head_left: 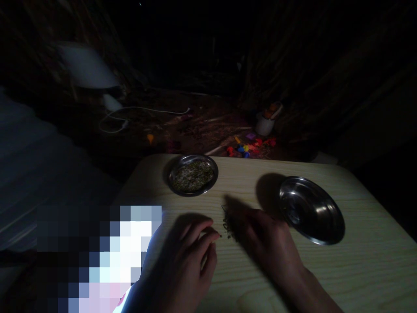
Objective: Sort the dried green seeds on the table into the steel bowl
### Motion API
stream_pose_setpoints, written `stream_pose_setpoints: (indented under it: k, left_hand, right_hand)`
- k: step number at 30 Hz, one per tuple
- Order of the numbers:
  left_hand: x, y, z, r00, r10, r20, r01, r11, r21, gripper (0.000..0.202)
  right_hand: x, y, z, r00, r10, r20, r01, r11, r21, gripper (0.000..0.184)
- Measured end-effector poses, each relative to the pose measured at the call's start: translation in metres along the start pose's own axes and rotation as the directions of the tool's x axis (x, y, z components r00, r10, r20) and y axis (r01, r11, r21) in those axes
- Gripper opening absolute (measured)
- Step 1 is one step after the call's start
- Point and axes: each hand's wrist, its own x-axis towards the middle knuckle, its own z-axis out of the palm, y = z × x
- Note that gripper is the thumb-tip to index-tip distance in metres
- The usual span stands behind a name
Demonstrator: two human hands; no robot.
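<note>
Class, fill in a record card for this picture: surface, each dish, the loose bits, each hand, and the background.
Surface: pale wooden table, lit, in a dark room
Filled dish: round steel, holds greenish dried bits
Bare dish: round steel, almost nothing in it
Loose bits: small dark scatter on the table, between the hands
Left hand: fingers curled, tips beside the scatter
Right hand: blurred, beside the scatter, close to the bare dish
Background: white cup, coloured pieces, white cable
</note>
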Motion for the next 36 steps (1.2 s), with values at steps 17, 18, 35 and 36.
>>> stream_pose_setpoints:
  k: [17, 18, 35, 36]
  left_hand:
    - [0.000, 0.000, 0.001, 1.000, -0.010, 0.003, 0.010, 1.000, 0.000, 0.032]
    - [0.000, 0.000, 0.001, 1.000, -0.007, 0.000, 0.007, 1.000, 0.000, 0.031]
    - [0.002, 0.000, 0.001, 1.000, 0.023, 0.008, -0.023, 1.000, -0.011, 0.034]
    - [0.002, -0.001, 0.001, 1.000, 0.020, 0.013, -0.020, 1.000, -0.013, 0.034]
  right_hand:
    - [-0.007, -0.006, 0.003, 0.994, -0.103, 0.025, 0.105, 0.993, -0.063, 0.026]
    - [-0.007, -0.006, 0.003, 0.995, -0.097, 0.029, 0.099, 0.993, -0.072, 0.025]
    - [-0.006, 0.004, -0.001, 0.991, -0.135, -0.013, 0.133, 0.984, -0.117, 0.023]
    - [-0.005, 0.004, -0.002, 0.991, -0.135, -0.015, 0.133, 0.985, -0.114, 0.023]
